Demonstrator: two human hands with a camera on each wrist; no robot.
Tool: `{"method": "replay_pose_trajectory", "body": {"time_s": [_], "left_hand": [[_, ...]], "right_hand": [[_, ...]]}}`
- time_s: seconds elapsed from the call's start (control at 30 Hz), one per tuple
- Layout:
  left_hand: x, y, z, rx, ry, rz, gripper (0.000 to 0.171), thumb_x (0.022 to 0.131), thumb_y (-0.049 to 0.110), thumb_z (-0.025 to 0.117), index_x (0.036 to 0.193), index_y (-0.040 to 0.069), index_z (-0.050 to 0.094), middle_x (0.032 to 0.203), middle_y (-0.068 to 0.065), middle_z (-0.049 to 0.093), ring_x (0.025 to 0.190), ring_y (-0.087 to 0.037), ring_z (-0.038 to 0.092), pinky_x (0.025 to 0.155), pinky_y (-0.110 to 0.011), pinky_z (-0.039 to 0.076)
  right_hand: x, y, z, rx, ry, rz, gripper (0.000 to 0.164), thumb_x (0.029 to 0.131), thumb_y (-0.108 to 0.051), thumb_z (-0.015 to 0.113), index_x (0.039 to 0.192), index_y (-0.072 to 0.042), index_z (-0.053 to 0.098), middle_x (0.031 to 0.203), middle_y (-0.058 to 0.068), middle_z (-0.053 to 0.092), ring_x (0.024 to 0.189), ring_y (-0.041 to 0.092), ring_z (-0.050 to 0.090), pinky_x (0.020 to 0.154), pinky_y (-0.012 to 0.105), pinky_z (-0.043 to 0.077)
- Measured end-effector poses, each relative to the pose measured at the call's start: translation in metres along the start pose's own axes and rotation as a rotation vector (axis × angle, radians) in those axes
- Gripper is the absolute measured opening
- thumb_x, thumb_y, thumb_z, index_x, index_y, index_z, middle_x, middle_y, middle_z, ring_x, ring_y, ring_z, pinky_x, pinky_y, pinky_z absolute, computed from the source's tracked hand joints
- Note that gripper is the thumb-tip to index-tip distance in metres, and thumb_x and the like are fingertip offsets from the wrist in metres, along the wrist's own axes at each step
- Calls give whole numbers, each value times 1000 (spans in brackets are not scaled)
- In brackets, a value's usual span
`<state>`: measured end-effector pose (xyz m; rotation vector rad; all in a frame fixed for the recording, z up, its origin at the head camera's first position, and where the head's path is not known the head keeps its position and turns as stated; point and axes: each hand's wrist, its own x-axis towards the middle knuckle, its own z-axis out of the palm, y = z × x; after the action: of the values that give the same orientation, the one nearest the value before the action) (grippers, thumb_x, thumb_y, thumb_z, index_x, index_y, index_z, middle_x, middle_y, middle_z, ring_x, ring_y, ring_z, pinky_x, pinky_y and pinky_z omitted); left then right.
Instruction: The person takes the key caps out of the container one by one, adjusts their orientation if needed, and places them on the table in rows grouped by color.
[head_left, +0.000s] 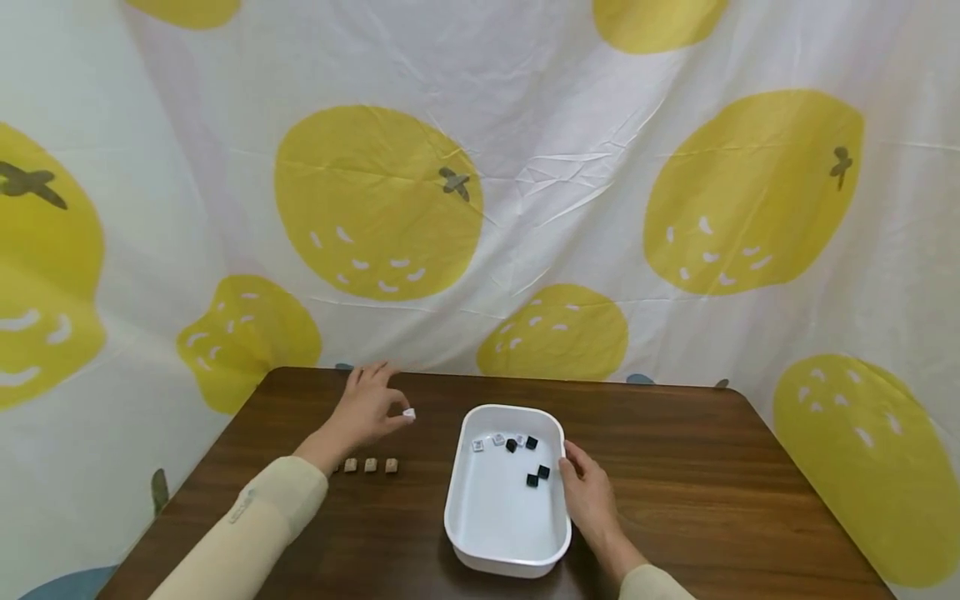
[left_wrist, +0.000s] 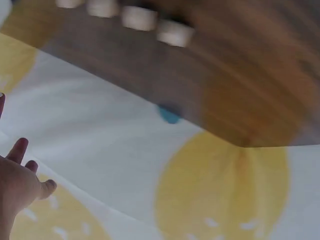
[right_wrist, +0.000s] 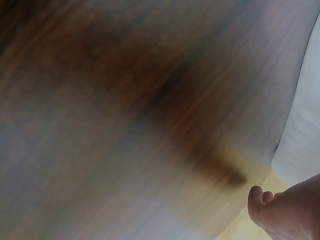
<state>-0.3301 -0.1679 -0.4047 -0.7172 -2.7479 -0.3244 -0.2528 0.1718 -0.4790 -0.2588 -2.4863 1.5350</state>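
My left hand [head_left: 365, 408] pinches a small white cube [head_left: 408, 413] between thumb and forefinger, left of the white tray [head_left: 502, 529] and above the tabletop. The other fingers stretch out, as the left wrist view also shows of the hand [left_wrist: 22, 185]; the cube is not clear there. At the tray's right side, my right hand [head_left: 591, 492] grips the rim. Inside the tray lie several black cubes [head_left: 532, 481] and a few white cubes [head_left: 478, 446], mostly toward its far end. In the right wrist view only part of the right hand [right_wrist: 285, 210] appears.
Beige cubes [head_left: 371, 465] stand in a row on the dark wooden table [head_left: 690, 492], below the left wrist; the sleeve partly covers the row's left end. A cloth [head_left: 555, 200] printed with yellow fruit hangs behind the table's far edge.
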Motion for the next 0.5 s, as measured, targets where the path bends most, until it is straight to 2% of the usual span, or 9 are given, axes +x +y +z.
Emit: {"method": "replay_pose_trajectory", "body": {"time_s": [0.1,0.2,0.33,0.5], "left_hand": [[-22,-17,-1,7,-19,-19,16,86,33,78,87,18,77,142,-22,50,140,-44,29,112,-66,12],[-41,-26,2,20,-47,-13,12,85,32,78,83,20,76,140,-23,51,139,-46,30,111,-68,15],[-60,-26,9,28,-70,23,12,80,30,83,79,22,74,138,-23,52,138,-47,32,109,-70,18],[-72,-20,23,38,-98,84,14,78,31,85,80,22,74,136,-22,53,137,-47,34,108,-70,20]], "right_hand": [[0,0,0,1,-2,3,42,102,-17,50,141,0,53,137,23,55,128,39,50,105,53,40],[1,1,0,2,-12,16,43,102,-17,49,142,-1,52,139,23,54,130,39,49,106,53,39],[2,1,-1,-5,-36,34,43,103,-18,48,143,-2,50,141,24,52,132,40,47,107,55,37],[3,0,-1,-19,-52,50,44,104,-20,48,144,-3,50,142,24,50,133,41,45,107,56,36]]}}
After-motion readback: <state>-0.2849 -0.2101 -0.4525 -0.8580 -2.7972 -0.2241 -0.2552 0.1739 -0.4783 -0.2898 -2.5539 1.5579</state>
